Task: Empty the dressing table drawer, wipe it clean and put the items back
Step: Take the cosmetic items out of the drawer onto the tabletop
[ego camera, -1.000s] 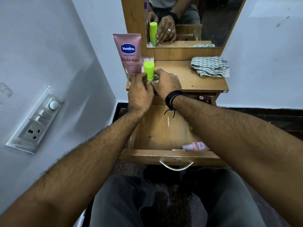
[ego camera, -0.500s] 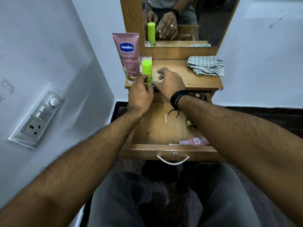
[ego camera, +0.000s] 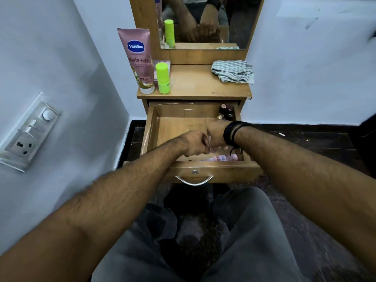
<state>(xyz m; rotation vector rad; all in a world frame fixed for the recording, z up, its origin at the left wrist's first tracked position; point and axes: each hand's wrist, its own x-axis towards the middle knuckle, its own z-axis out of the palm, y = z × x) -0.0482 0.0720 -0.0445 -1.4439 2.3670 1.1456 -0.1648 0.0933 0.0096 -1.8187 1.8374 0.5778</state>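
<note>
— What's the biggest thing here?

— The wooden dressing table (ego camera: pixel 203 86), with its drawer (ego camera: pixel 175 127) pulled out toward the person's knees. A mirror (ego camera: pixel 205 21) stands at the back of the top.

— And on the top?

— At the left a pink Vaseline tube (ego camera: pixel 138 58) stands upright on its cap, a lime-green stick (ego camera: pixel 162 78) just beside it, and a small clear packet (ego camera: pixel 160 66) behind that. A striped cloth (ego camera: pixel 232 71) lies crumpled at the right, well apart from them.

— Where are the hands?

— Both are low inside the drawer's front half, knuckles nearly touching. The left hand (ego camera: pixel 195 145) has its fingers curled under; whether it grips anything I cannot tell. The right hand (ego camera: pixel 216 135), with black bands at the wrist, points down, fingers hidden behind the left.

— What's still in the drawer?

— A small pink bottle (ego camera: pixel 221 158) lies on its side against the front wall, right below both hands, close to the right fingertips; contact is unclear. Several small dark bottles (ego camera: pixel 225 111) stand in the far right corner, beyond the right wrist.
</note>
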